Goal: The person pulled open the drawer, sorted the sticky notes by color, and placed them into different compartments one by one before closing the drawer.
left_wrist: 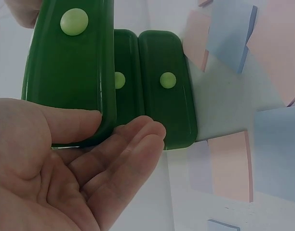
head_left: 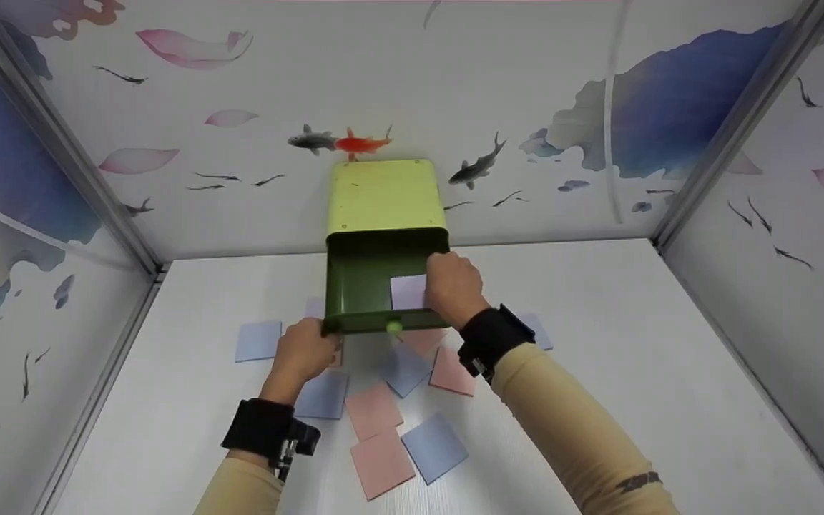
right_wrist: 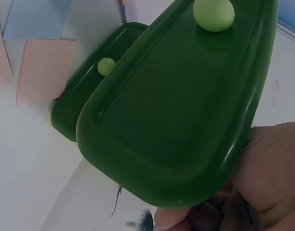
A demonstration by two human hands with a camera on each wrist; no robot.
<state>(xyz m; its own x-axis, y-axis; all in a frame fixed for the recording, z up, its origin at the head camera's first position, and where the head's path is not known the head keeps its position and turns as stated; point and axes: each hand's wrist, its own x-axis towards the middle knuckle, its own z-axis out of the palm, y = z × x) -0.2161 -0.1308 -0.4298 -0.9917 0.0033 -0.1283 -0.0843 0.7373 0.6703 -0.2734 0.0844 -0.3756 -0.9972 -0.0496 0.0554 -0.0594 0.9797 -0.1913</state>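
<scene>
Currently, my left grip (head_left: 306, 349) pinches a glossy green rectangular drawer (head_left: 358, 323) at one corner. My right grip (head_left: 455, 287) clasps the opposite side, presumably to steady it.

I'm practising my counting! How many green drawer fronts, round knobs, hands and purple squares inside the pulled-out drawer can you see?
Green drawer fronts: 3
Round knobs: 3
Hands: 2, the left hand and right hand
Purple squares showing inside the pulled-out drawer: 1
Total: 9
</scene>
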